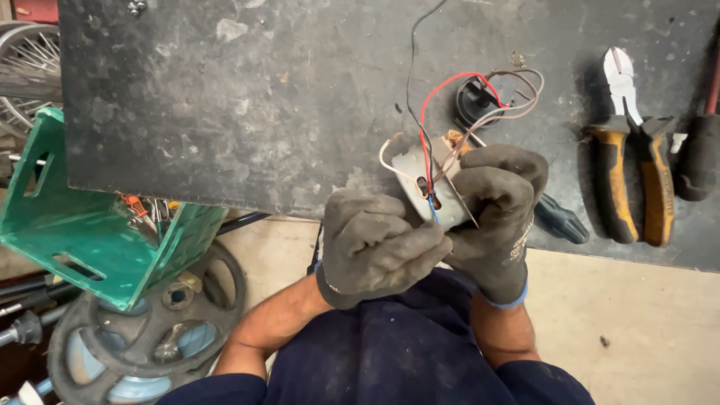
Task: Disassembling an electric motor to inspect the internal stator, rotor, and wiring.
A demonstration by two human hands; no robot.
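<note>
gloves on, both hands busy at the bench (225, 112) edge: right hand (499, 214) clamps the small metal plate (420, 176), left hand (375, 247) pinches the blue wire (434, 210) at its hole. threading step, by the look; next calls for a steady feed clear of the red wire (450, 82).

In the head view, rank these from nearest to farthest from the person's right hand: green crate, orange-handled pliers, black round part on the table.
From the right hand:
1. Black round part, just above it on the table.
2. Orange-handled pliers, to its right on the table.
3. Green crate, far left, below the table edge.
</note>
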